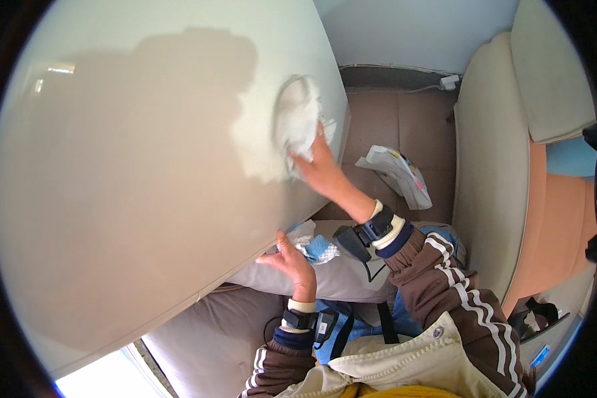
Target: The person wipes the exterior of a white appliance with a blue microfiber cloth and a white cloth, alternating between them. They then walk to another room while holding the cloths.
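Note:
My right hand point(316, 161) presses a crumpled white cloth point(298, 112) against a large glossy cream panel point(144, 209), near its right side. The cloth and fingers are slightly blurred. At the panel's near edge, my left hand point(293, 263) touches the rim with thumb and fingers spread apart; some of its fingers are hidden. Just right of the left hand lies a bunched blue-and-white cloth point(318, 247) on a grey cushion point(353, 273). A shadow covers much of the panel. Both wrists wear black strapped devices.
A white plastic bag point(400, 174) with coloured print lies on the brown tiled floor point(373, 117). Along the right stands a beige and orange sofa point(492, 164). A white plug with a cable point(448, 82) sits near the wall. Grey upholstery point(214, 333) is below the panel.

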`<state>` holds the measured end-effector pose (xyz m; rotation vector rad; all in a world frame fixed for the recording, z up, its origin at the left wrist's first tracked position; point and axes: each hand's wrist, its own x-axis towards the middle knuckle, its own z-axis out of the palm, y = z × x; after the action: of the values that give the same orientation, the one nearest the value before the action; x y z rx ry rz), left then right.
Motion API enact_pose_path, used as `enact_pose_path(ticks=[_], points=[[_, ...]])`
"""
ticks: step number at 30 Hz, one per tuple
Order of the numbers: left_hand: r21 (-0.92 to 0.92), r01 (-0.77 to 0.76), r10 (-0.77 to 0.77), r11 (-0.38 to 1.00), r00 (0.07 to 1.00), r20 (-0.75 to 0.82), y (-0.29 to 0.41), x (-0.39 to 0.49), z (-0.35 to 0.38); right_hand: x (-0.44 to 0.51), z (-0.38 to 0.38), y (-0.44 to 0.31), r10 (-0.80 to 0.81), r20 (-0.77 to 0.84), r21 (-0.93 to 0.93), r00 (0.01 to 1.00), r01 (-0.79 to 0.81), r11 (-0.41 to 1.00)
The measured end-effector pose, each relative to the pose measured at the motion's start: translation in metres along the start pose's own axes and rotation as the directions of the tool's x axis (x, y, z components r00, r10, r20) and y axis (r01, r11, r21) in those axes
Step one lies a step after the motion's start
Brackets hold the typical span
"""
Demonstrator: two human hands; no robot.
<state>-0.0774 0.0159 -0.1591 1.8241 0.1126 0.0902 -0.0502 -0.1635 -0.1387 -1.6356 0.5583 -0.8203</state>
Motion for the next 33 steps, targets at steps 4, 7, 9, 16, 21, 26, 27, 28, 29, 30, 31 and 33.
enact_pose_path(ticks=[4, 7, 9, 16, 21, 26, 27, 28, 29, 30, 31, 33], points=[[0.052, 0.036, -0.035, 0.998, 0.999, -0.019, -0.004, 0.003, 0.001, -0.012, 0.004, 0.027, 0.352, 0.041, 0.186, 0.935, -0.353, 0.917], [0.055, 0.025, -0.025, 0.998, 1.0, -0.014, -0.01, 0.004, 0.0, -0.051, 0.011, 0.036, 0.441, 0.218, 0.117, 0.87, -0.472, 0.874], [0.067, 0.015, -0.014, 0.998, 1.0, -0.004, -0.016, 0.005, -0.001, -0.066, 0.011, 0.039, 0.312, 0.255, 0.21, 0.915, -0.367, 0.906], [0.255, -0.158, 0.113, 0.954, 0.977, 0.182, -0.037, 0.016, 0.0, -0.06, -0.003, 0.019, 0.35, 0.275, 0.308, 0.895, -0.427, 0.85], [0.411, -0.163, 0.019, 0.897, 0.942, 0.334, -0.032, 0.024, 0.005, -0.056, -0.017, -0.02, 0.387, 0.338, 0.492, 0.858, -0.512, 0.704], [0.443, -0.03, -0.126, 0.896, 0.939, 0.319, -0.021, 0.027, 0.008, -0.06, -0.045, -0.077, 0.265, 0.193, 0.546, 0.945, -0.328, 0.771], [0.424, -0.045, -0.104, 0.905, 0.942, 0.32, -0.017, 0.026, 0.007, -0.065, -0.052, -0.094, 0.247, 0.154, 0.541, 0.957, -0.29, 0.789], [0.403, -0.077, -0.058, 0.912, 0.948, 0.314, -0.016, 0.026, 0.008, -0.07, -0.058, -0.11, 0.217, 0.111, 0.54, 0.97, -0.242, 0.806], [0.377, -0.115, -0.008, 0.919, 0.951, 0.308, -0.013, 0.023, 0.009, -0.073, -0.067, -0.128, 0.182, 0.063, 0.537, 0.981, -0.187, 0.823], [0.332, -0.108, 0.003, 0.937, 0.953, 0.302, -0.014, 0.024, 0.009, -0.079, -0.075, -0.141, 0.151, 0.038, 0.529, 0.988, -0.148, 0.835], [0.291, -0.096, 0.003, 0.952, 0.953, 0.304, -0.013, 0.023, 0.009, -0.087, -0.09, -0.156, 0.132, 0.019, 0.516, 0.991, -0.123, 0.848], [0.275, -0.083, -0.005, 0.958, 0.953, 0.303, -0.017, 0.023, 0.013, -0.102, -0.119, -0.179, 0.117, -0.037, 0.508, 0.992, -0.083, 0.858]])
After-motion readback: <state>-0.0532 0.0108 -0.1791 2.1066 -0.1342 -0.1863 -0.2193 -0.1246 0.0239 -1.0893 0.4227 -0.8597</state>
